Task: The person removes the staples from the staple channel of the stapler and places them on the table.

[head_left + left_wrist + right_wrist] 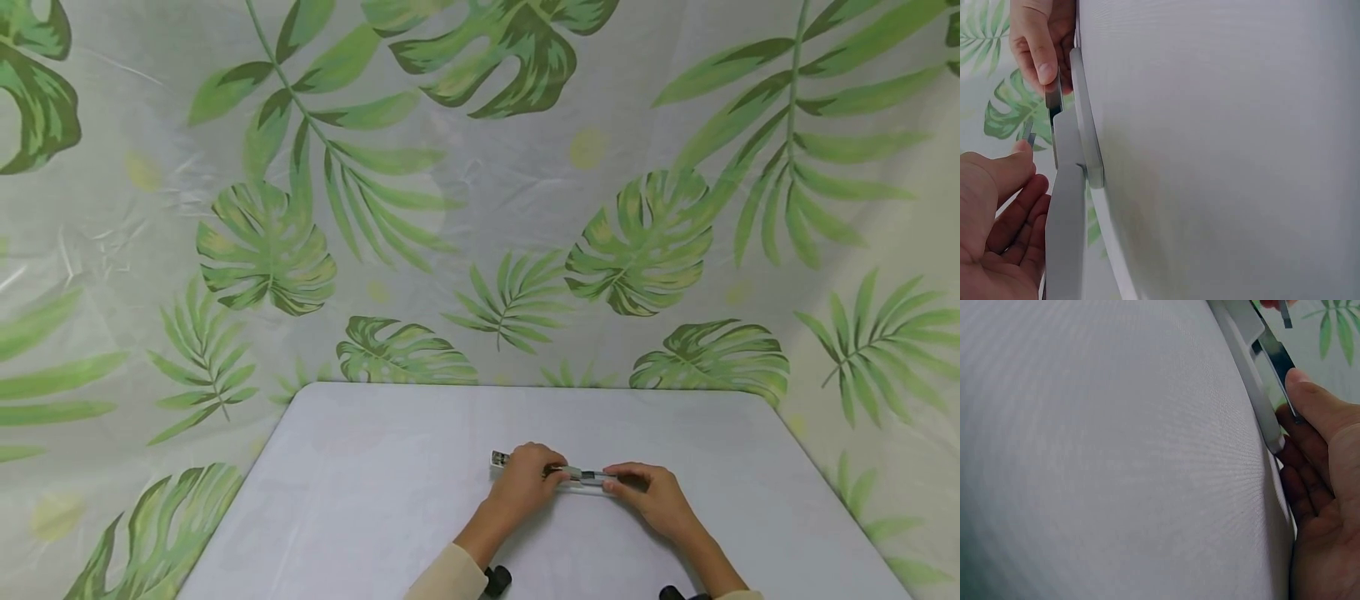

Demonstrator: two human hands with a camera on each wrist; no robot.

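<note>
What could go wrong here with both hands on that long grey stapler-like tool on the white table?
1. The left hand and the right hand each pinch one end of the long grey tool with a metal strip; a finger could get nipped if it snaps shut.
2. Its thin metal strip sits right under the right thumb; the edge might cut.
3. It could skid on the smooth white table.

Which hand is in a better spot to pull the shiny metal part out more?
Probably the right hand: it pinches the free end of the metal strip, while the left hand grips the stapler body, steadying it on the table.
</note>
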